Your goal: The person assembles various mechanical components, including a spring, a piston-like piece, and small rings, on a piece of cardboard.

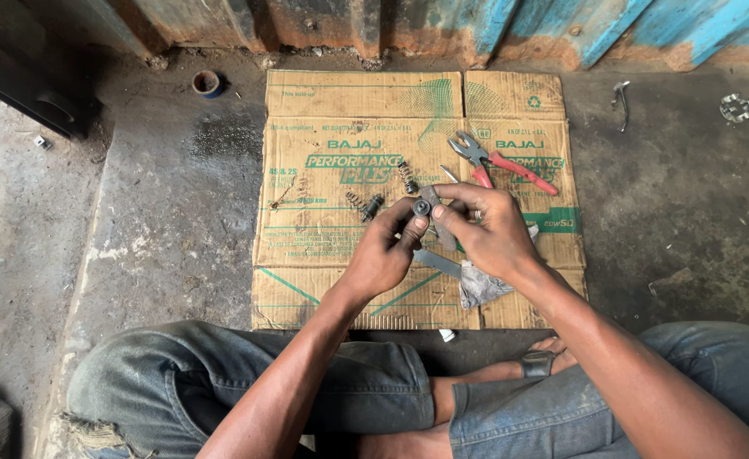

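**Small Metal Part Held Over a Cardboard Sheet**

On the rough concrete floor (162, 221), a flattened brown cardboard sheet (340, 102) lay in front of a person sitting cross-legged in worn, dusty jeans (247, 374). The sheet was creased into panels and carried green printed lettering and green diagonal stripes, with a solid green block toward its 3 o'clock edge.

Above the middle of the sheet, both hands met around a small dark metal part (422, 207), round and ring-like at its end, greasy and dull. The left hand (383, 251) pinched it between thumb and fingertips from the 8 o'clock side. The right hand (489, 229) closed its fingertips on the same part from the 3 o'clock side, so both hands gripped it together, clear of the sheet.

At 12 o'clock from the hands, a short coiled spring (407, 177) rested on the cardboard. At 9 o'clock lay a small dark fitting (371, 205) next to another little spring. At 1 o'clock, pliers with red handles (502, 163) lay open-jawed on the print. Under the right wrist sat a crumpled grey rag (480, 287) and a flat grey metal strip (436, 262).

Beyond the sheet, at 11 o'clock, a small round blue-rimmed cap (207, 82) stood on the floor. Along the far edge ran a rusted wall with peeling blue paint (561, 25).
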